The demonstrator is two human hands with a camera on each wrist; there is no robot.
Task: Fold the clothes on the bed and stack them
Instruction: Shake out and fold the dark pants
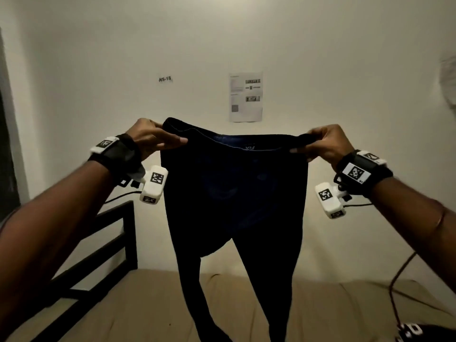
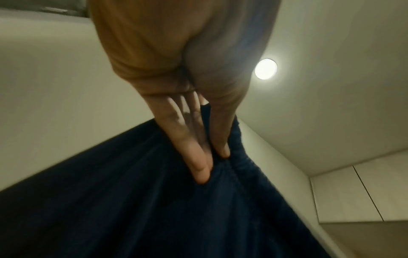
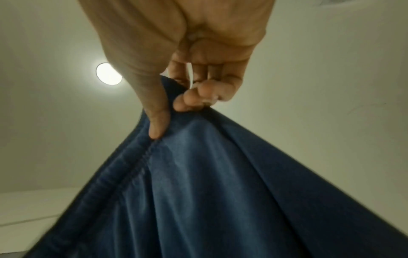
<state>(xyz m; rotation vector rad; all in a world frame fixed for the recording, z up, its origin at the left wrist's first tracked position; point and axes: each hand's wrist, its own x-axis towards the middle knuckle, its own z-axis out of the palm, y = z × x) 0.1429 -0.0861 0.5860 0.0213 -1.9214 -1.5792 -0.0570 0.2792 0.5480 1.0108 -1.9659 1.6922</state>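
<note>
A pair of dark navy trousers hangs in the air in front of me, waistband up and stretched wide, both legs dangling down to the bed. My left hand pinches the left end of the waistband, thumb against fingers on the gathered cloth. At the right end of the waistband my right hand pinches the cloth, with the thumb on the seam of the blue fabric. The trouser hems are hidden below the frame.
The bed has a tan sheet and a dark frame rail at the left. A black garment with white print lies at the bed's near right corner. A cable hangs from my right wrist. A printed sheet is on the wall.
</note>
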